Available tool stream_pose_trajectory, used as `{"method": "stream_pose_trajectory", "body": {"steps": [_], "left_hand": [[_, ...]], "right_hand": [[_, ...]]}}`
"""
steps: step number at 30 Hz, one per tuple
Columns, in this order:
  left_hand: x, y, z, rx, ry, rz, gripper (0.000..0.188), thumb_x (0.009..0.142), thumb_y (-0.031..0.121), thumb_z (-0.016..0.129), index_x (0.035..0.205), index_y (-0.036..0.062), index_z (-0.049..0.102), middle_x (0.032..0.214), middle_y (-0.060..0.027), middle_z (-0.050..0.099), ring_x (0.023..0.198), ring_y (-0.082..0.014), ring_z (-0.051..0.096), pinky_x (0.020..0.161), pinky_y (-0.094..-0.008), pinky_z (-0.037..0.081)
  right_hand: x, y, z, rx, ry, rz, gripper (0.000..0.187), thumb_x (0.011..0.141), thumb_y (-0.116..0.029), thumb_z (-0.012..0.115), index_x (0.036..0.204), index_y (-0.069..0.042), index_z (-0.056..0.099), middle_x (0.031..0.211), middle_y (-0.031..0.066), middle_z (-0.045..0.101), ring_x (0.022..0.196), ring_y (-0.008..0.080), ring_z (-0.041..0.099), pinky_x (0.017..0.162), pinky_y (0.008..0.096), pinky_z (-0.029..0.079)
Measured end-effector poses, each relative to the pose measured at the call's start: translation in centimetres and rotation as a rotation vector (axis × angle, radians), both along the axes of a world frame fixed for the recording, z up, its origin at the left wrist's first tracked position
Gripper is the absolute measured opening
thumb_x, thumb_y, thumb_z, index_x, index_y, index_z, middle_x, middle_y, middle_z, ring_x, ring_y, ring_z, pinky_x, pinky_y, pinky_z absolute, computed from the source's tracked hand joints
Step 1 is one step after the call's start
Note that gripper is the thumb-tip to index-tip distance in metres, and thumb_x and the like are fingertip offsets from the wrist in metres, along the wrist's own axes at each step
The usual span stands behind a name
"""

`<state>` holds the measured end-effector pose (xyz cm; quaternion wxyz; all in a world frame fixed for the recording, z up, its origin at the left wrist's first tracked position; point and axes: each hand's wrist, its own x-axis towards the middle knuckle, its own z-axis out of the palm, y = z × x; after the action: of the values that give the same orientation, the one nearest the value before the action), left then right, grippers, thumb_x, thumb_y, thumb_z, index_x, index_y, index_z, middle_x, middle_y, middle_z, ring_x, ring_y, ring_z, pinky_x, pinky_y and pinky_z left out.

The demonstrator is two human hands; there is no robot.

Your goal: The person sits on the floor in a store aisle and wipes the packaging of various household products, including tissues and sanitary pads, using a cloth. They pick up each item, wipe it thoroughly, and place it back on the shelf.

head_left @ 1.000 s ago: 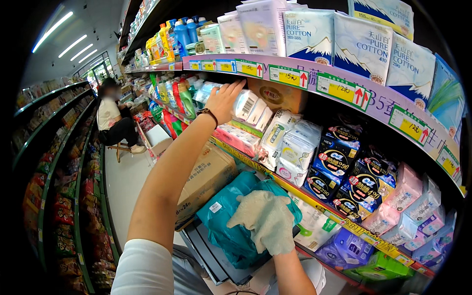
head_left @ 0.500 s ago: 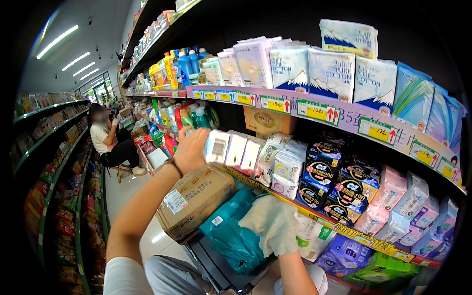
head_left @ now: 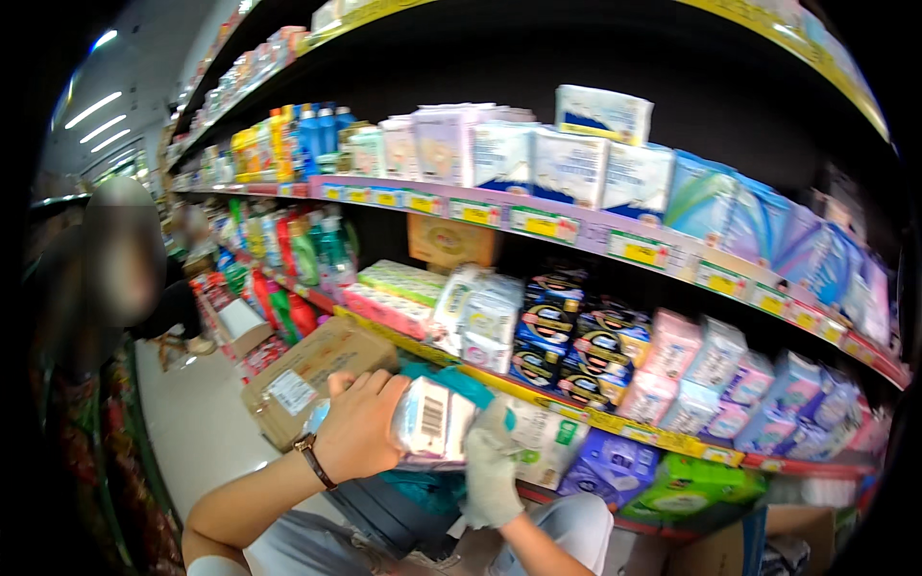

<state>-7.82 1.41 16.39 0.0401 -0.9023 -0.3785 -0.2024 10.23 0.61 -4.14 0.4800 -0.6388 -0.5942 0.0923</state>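
Note:
My bare left hand (head_left: pixel 360 422), with a dark strap at its wrist, grips a clear-wrapped multi-pack (head_left: pixel 432 420) of white blocks, a barcode on its near face. My right hand (head_left: pixel 493 475) wears a pale knitted glove and closes on the pack's right end; motion blur softens its fingers. The pack is low in front of me, above a teal plastic bag (head_left: pixel 423 490), which it partly hides. Under the bag is a dark grey crate or cart (head_left: pixel 370 514). A brown carton (head_left: pixel 322 370) sits just beyond my left hand.
Shelves ahead hold sanitary pad packs (head_left: pixel 552 331), pink and green packs (head_left: pixel 394 293) and bottles (head_left: pixel 317 130). Yellow-edged shelf strip (head_left: pixel 615 422) runs close past my right hand. Purple packs (head_left: pixel 605 470) stand below. An open carton (head_left: pixel 797 542) is at lower right. A blurred person (head_left: pixel 125 250) is at left.
My left hand has brought the multi-pack down from shelf height, away from the shelf. My gloved right hand has moved from over the teal bag to the pack. The view has shifted right.

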Motion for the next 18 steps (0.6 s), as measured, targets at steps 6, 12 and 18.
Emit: {"method": "stream_pose_trajectory", "body": {"steps": [6,12,18], "left_hand": [[3.5,0.5,-4.6,-0.053,-0.088,-0.203,0.066,0.056,0.02,0.079,0.118,0.0093,0.058,0.101,-0.0091,0.055,0.1,-0.0293,0.051,0.091,-0.0413,0.027],[3.9,1.6,-6.2,-0.155,-0.206,-0.282,0.076,0.056,0.024,0.083,0.124,0.0073,0.054,0.116,-0.0114,0.058,0.111,-0.0291,0.052,0.095,-0.0441,0.029],[-4.3,2.7,-8.1,-0.001,-0.1,-0.04,0.108,0.045,0.03,0.092,0.136,0.0033,0.04,0.135,-0.019,0.046,0.124,-0.033,0.045,0.106,-0.0472,0.024]], "right_hand": [[-2.1,-3.8,1.2,0.167,0.789,0.159,0.05,0.099,-0.03,0.043,0.137,0.002,0.039,0.139,0.0182,0.043,0.129,0.029,0.041,0.11,0.0379,0.029],[0.2,-2.3,3.8,0.178,0.486,0.124,0.073,0.095,-0.046,0.051,0.148,-0.002,0.024,0.151,0.0211,0.027,0.142,0.0334,0.024,0.115,0.0387,0.02],[1.7,-3.0,-1.2,0.165,0.613,0.2,0.072,0.095,-0.042,0.052,0.151,-0.01,0.021,0.154,0.0153,0.024,0.143,0.0295,0.021,0.115,0.039,0.019]]}}
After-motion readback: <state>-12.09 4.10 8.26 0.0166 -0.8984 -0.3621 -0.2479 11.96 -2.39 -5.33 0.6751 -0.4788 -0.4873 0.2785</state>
